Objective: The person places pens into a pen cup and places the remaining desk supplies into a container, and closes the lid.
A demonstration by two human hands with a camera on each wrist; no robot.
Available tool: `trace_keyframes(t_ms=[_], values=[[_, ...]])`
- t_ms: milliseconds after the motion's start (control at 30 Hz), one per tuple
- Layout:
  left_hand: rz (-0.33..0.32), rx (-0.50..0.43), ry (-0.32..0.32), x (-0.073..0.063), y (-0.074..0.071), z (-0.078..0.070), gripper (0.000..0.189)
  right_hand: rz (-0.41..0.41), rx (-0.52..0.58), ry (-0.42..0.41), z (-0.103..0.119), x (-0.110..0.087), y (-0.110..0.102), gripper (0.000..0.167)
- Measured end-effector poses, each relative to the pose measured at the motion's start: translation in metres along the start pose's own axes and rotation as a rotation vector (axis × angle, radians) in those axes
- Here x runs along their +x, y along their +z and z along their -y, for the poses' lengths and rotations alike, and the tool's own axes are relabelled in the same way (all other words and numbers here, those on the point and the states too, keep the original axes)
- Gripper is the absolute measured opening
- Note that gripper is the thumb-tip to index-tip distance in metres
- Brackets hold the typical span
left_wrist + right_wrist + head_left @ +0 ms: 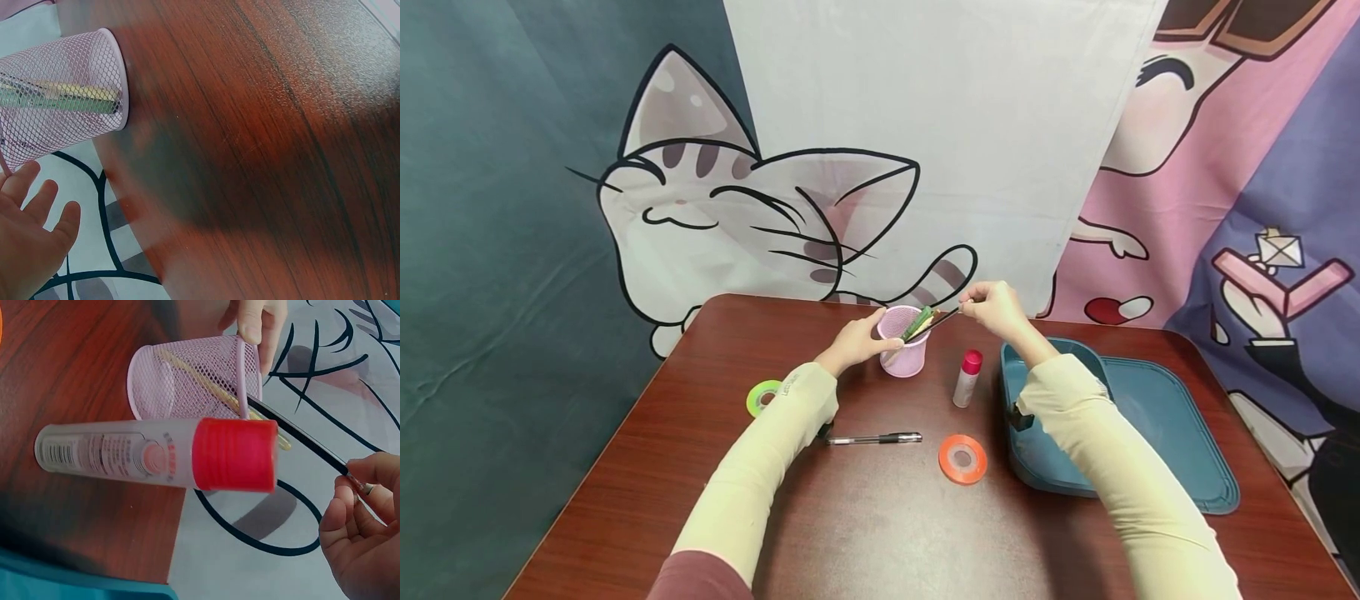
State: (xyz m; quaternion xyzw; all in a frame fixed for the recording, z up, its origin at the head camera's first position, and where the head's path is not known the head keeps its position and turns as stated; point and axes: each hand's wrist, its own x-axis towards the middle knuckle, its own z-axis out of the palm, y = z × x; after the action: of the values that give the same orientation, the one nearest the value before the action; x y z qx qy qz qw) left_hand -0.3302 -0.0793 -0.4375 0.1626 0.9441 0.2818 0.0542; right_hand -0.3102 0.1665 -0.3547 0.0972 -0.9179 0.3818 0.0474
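A pink mesh pen cup [904,360] stands upright near the table's back edge. My left hand [856,342] holds it at the rim, with the thumb in front. My right hand [996,310] pinches the upper end of a slim black pencil [306,436], whose metal-tipped end shows at the fingertips. The pencil slants across the rim, with its lower part inside the cup. A green item [917,322] and a yellowish stick [209,384] also sit in the cup. In the left wrist view, several fingers of my left hand [31,231] are spread beside the rim.
A red-capped glue stick [967,379] stands right of the cup. Nearer lie a clear pen with black grip [876,438] and an orange tape roll [962,459]. A green tape roll [763,398] is partly behind my left sleeve. A teal bin [1052,483] and its lid [1172,425] are at right.
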Motion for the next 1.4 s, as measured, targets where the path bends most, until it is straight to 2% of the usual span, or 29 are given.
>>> trace_keyframes(t_ms=[167,600,767,1100,1400], values=[[0.001,-0.007,-0.011,-0.001,0.0,-0.001,0.084,-0.01,0.041,0.009,0.0,0.001,0.007,0.01],[0.008,-0.018,-0.004,0.0,0.001,0.0,0.083,0.082,0.098,0.018,0.003,-0.001,0.024,0.018],[0.008,-0.02,0.0,0.0,0.001,-0.001,0.083,0.071,0.084,0.014,0.0,-0.001,0.023,0.023],[0.0,-0.031,0.003,-0.001,-0.001,0.0,0.083,-0.008,0.101,0.003,0.004,-0.005,0.011,0.027],[0.003,-0.039,0.011,-0.001,0.0,0.001,0.083,0.013,0.148,-0.014,0.016,-0.018,0.01,0.027]])
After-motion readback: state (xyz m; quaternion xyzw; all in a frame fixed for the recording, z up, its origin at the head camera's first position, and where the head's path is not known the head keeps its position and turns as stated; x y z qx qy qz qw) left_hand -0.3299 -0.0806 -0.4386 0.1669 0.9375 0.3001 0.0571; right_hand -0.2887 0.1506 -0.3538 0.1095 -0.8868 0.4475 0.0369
